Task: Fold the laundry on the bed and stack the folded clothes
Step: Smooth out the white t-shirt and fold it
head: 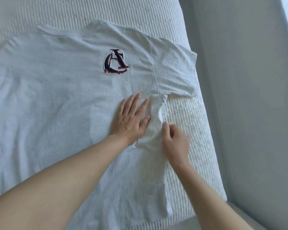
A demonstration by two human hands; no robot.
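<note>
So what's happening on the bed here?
A person is folding a grey T-shirt spread flat on the bed. The left hand presses flat on the shirt near the armpit, while the right hand pinches the side edge, which is partly turned inward. The sleeve is not yet folded.

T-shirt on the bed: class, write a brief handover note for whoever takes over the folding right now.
Left hand: flat, fingers straight, pressing the T-shirt near its right side.
Right hand: fingers curled at the shirt's turned-in side edge; whether it pinches the fabric is unclear.
T-shirt: spread logo-up on the bed, sleeve still out.
Done: side edge only slightly turned in.
Left: fold fully, then stack.
</note>
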